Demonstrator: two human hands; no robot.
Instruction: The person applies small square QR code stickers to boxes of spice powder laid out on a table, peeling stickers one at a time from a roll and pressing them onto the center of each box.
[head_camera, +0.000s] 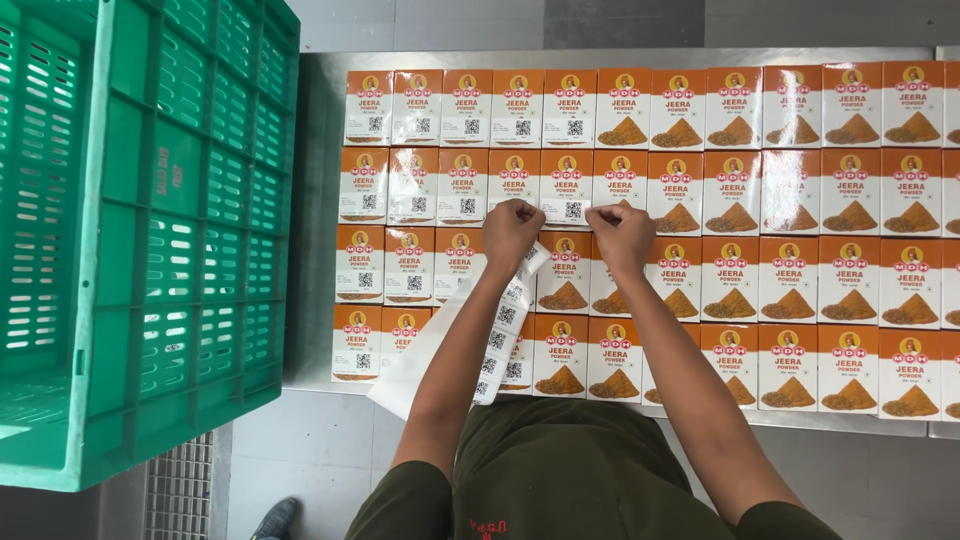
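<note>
Head view, frame centre: I see left hand (511, 232) and right hand (622, 235) pinched together on a white sticker (563, 211) over orange boxes (735, 205). Flimsy, tacky; I'd judge edges the best hold

Sticker strip (497, 340): long white backing paper w/ small square code labels in a row, draped from the left hand (511, 232) down over the boxes and past the tabletop's near edge, lower end hanging loose. One white code sticker (566, 210) is pinched between both hands (right hand (622, 235) at its right side), lying flat on an orange-and-white spice box (566, 186) in the 2nd row, approx mid-grid.
</note>
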